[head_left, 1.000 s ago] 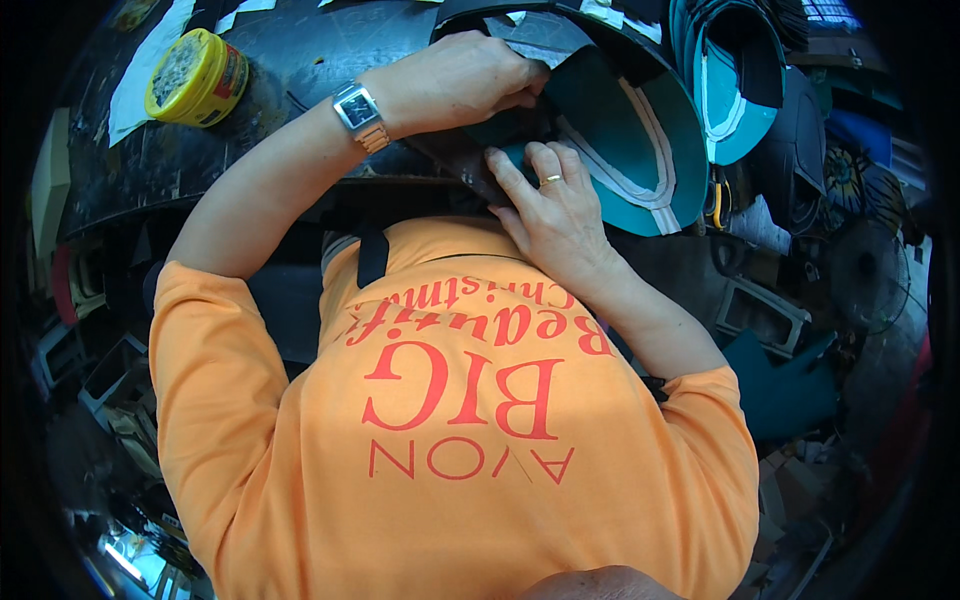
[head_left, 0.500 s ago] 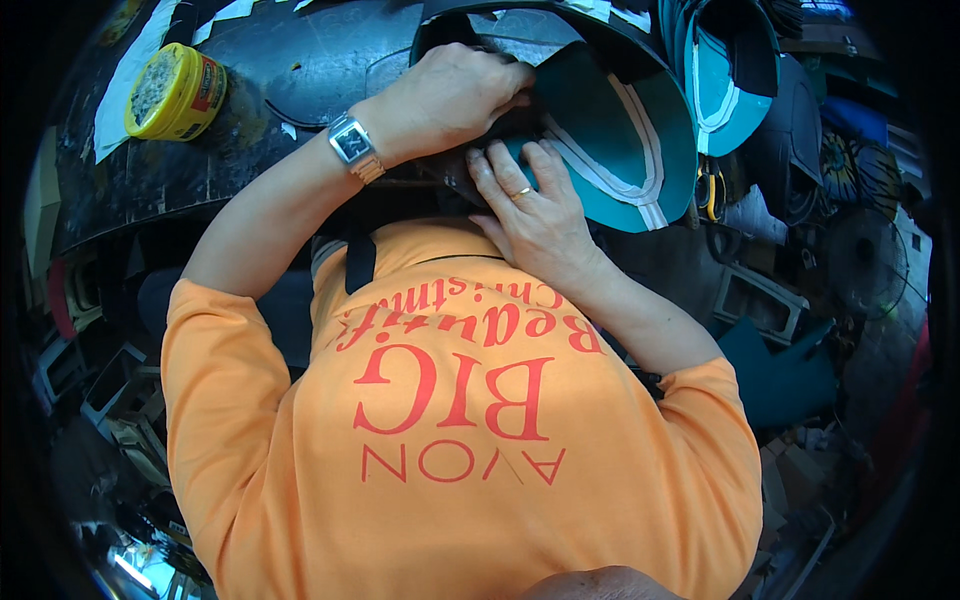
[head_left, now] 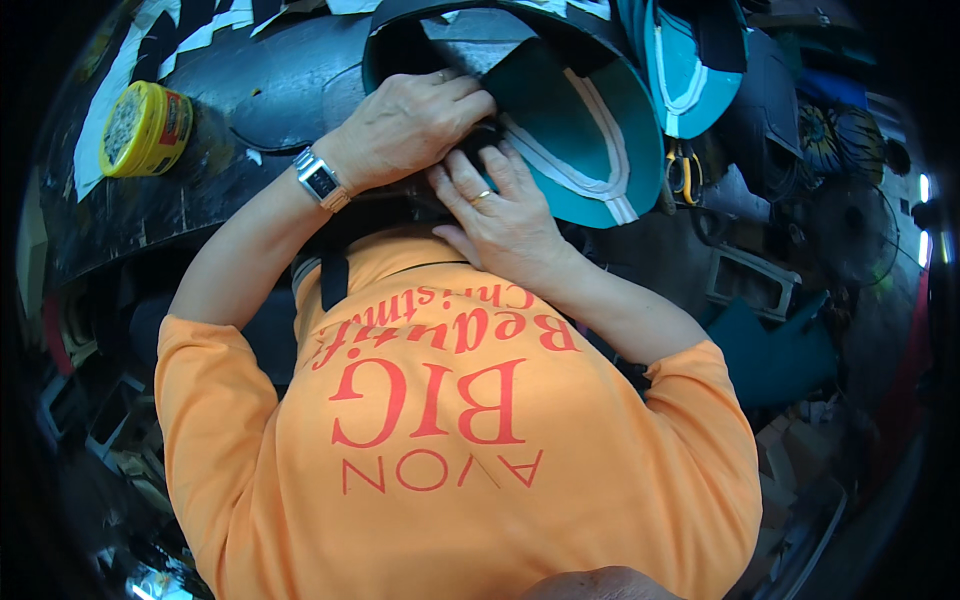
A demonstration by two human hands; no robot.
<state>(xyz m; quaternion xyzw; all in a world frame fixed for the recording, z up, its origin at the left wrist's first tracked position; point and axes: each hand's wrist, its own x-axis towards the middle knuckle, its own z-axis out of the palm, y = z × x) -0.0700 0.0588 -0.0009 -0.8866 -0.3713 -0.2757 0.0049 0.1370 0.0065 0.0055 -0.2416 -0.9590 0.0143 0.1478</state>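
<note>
A large curved piece (head_left: 550,110), teal inside with a dark outer side and a U-shaped strip of white tape, lies at the bench edge in front of me. My left hand (head_left: 410,120) is at its left side, fingers curled inward and closed, the fingertips partly hidden. Just below, my right hand (head_left: 505,210) has bent fingers hooked at the near edge of the same piece, the thumb underneath toward my body. Between the two hands the material is dark and hard to make out. A metal wristwatch (head_left: 322,181) sits on my left wrist, a ring on my right hand.
A yellow tub (head_left: 146,130) of pale paste stands on the dark bench (head_left: 210,200) at left. More teal taped pieces (head_left: 695,75) are stacked at back right, above yellow-handled scissors (head_left: 687,175). A fan (head_left: 850,230) stands far right, near a hollow block (head_left: 750,282).
The whole view has turned, so bench, tub and teal piece sit further left in the picture. My hands keep nearly the same grip, with the left fingers slightly more curled.
</note>
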